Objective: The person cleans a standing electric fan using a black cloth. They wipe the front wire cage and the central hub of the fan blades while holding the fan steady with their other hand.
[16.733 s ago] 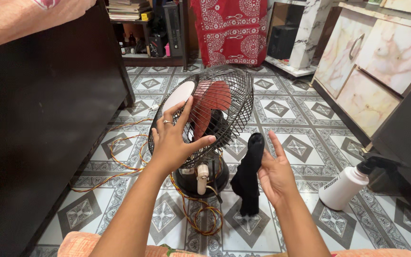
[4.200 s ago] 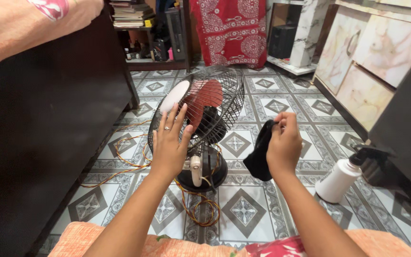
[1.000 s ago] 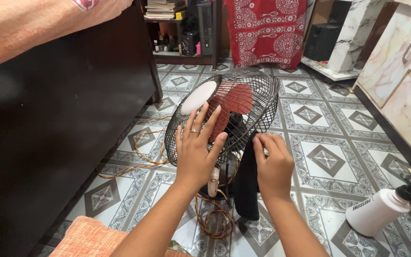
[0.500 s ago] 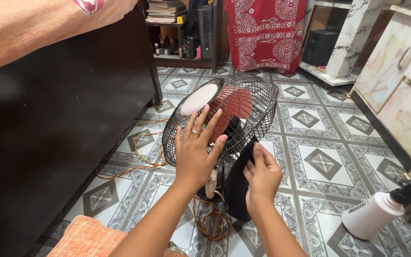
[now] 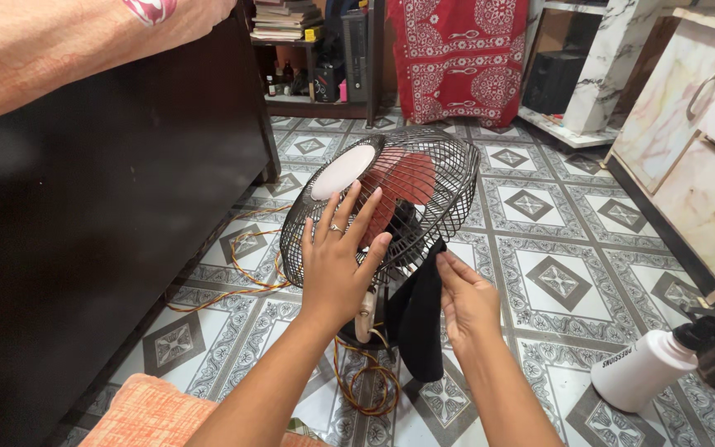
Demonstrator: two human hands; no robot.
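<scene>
White spray bottle lying on floor tiles at right, black nozzle end toward right; contents not visible. Shelf at back holds books and small bottles.

Fan on floor, wire cage tilted, face up and toward left; red blades and white centre disc inside. Orange cord coiled at base.

Left hand flat on cage, grip spread, fingers pointing up. Right hand pinching black cloth; cloth hangs long axis vertical, just left of grip, touching lower cage rim.
</scene>
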